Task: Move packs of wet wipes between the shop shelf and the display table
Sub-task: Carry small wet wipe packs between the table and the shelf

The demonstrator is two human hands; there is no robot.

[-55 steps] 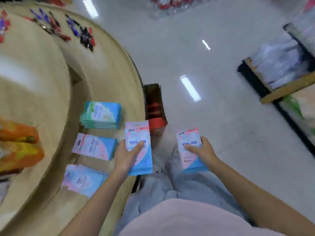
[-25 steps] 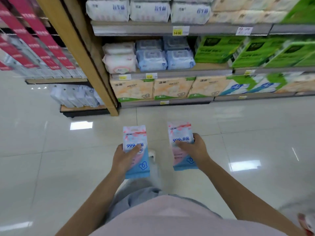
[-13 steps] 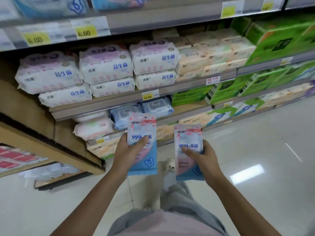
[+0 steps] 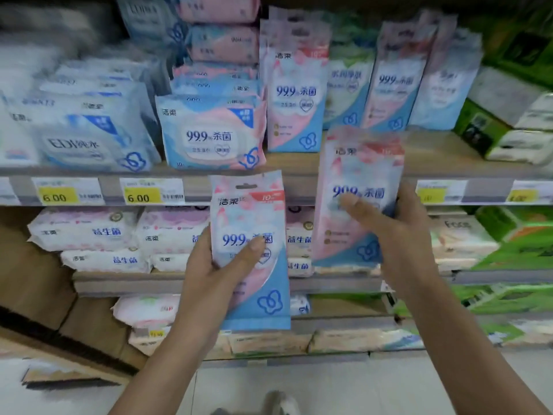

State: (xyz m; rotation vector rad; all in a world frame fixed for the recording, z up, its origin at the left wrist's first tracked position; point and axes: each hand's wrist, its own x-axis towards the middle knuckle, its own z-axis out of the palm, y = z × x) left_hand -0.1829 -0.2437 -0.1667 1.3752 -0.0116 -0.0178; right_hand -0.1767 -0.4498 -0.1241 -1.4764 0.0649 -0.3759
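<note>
My left hand (image 4: 215, 265) grips a slim pink-and-blue pack of wet wipes (image 4: 251, 295), held upright in front of the shelf edge. My right hand (image 4: 398, 232) grips a second, matching pack (image 4: 356, 175), raised higher so its top overlaps the wooden shelf board (image 4: 434, 157). On that board stand matching upright packs (image 4: 294, 94) just above and left of the right-hand pack. A free patch of board lies behind the right-hand pack.
Wider wipe packs (image 4: 212, 133) are stacked at the left on the same board, with blue packs (image 4: 86, 139) beside them. Yellow 6.00 price tags (image 4: 139, 193) line the shelf edge. White packs (image 4: 86, 232) fill the lower shelf; green boxes (image 4: 508, 244) are at the right.
I have turned from the display table and walked up to the shelf. Both hands have risen with their packs, the right one up to the level of the shelf board.
</note>
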